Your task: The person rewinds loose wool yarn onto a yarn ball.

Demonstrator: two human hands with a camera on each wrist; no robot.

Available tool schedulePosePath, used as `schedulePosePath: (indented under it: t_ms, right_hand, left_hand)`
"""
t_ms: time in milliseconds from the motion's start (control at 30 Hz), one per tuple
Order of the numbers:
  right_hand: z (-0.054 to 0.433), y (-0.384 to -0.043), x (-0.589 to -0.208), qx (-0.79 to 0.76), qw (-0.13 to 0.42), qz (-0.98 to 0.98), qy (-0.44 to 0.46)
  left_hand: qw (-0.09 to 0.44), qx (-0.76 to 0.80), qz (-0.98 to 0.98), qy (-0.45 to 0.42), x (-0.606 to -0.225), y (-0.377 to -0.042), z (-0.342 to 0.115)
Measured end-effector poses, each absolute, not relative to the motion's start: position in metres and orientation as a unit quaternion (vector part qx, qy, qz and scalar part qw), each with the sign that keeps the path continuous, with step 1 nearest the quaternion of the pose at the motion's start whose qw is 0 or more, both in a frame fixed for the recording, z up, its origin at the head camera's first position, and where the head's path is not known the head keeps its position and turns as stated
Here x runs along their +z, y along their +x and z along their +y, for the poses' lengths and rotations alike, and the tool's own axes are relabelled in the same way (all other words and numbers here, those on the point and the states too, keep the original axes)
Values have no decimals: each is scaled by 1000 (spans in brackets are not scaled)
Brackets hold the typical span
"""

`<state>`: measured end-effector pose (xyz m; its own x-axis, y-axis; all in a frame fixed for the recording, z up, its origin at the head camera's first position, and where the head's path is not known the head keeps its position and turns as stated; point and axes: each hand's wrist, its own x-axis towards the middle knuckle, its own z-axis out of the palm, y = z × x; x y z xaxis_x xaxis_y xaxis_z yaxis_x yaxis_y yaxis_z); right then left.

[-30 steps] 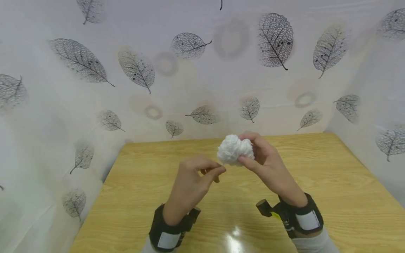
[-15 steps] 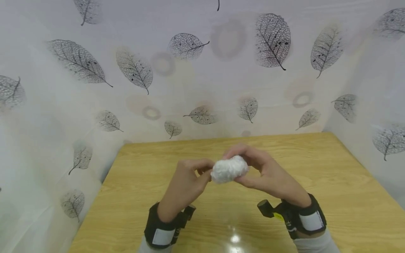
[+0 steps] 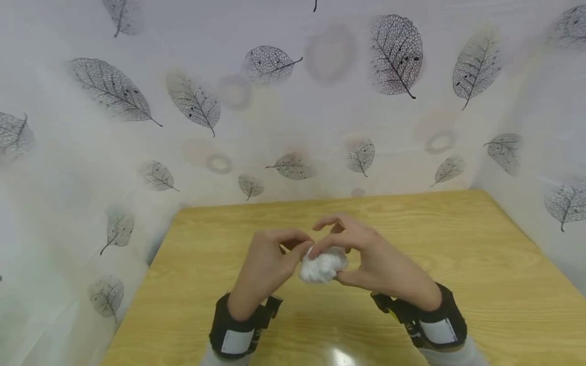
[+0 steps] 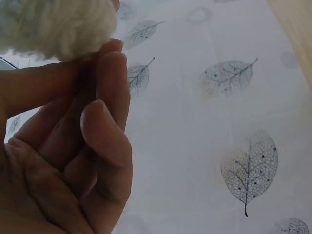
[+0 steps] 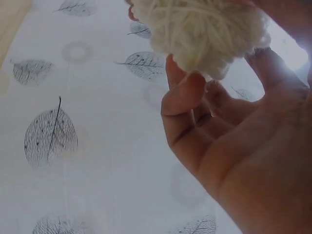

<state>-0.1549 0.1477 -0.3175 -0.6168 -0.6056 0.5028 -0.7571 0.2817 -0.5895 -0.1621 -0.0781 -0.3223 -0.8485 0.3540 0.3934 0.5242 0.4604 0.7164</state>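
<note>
A small ball of white yarn (image 3: 322, 268) is up above the table, between my two hands. My right hand (image 3: 373, 256) grips it, thumb under its right side and a finger over the top. At the ball's left edge my left hand (image 3: 270, 267) pinches the yarn between thumb and forefinger; the strand itself is hidden. The left wrist view has the ball (image 4: 56, 29) right over the left fingertips, with the other fingers curled. Wound strands show on the ball (image 5: 209, 36) in the right wrist view, above the curled fingers of the right hand (image 5: 243, 146).
Below the hands lies a wood-grain table (image 3: 206, 239). A pale cloth (image 3: 293, 122) printed with dark leaves hangs behind it and along the sides. Each wrist wears a black strap (image 3: 233, 325) with a small camera.
The yarn ball has come down and slightly left, turning in the right hand. The right fingers have shifted over its top. The left hand has moved slightly left, still at the ball's edge.
</note>
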Motion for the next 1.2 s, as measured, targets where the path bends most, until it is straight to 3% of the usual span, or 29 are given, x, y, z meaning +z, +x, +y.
schedulePosePath:
  t_ms: [500, 700, 833, 933, 1200]
  right_hand:
    - [129, -156, -329, 342, 174, -851, 360]
    - [122, -158, -339, 308, 252, -853, 337]
    - [115, -164, -365, 252, 308, -854, 335]
    - [115, -168, -394, 215, 302, -866, 336]
    - [128, -169, -456, 122, 206, -903, 357]
  left_hand:
    - [101, -332, -898, -270, -321, -155, -76]
    - [115, -301, -908, -268, -327, -156, -73]
    - [96, -277, -924, -244, -331, -159, -73]
    - [80, -252, -939, -222, -330, -160, -74]
    - [77, -271, -940, -193, -324, -168, -77]
